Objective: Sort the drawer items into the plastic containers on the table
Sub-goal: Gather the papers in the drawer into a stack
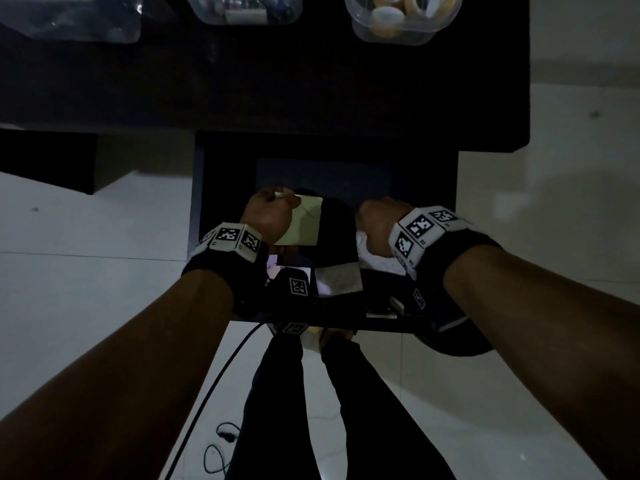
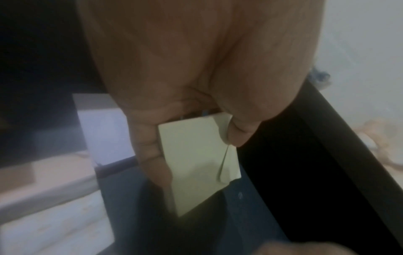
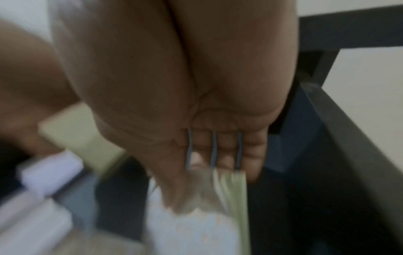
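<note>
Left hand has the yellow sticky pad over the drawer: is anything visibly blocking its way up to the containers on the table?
Nothing visible does. The left hand pinches the yellow sticky pad above the open drawer, and the dark table between it and the plastic containers along the far edge looks bare, though the picture is dim.

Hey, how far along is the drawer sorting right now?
Partly done: the plastic containers on the table already hold items. In hand: the left hand pinches a pale yellow pad of notes over the open drawer; the right hand is curled round something pale, too blurred to name. Left: papers and a white item still lie in the drawer.
</note>
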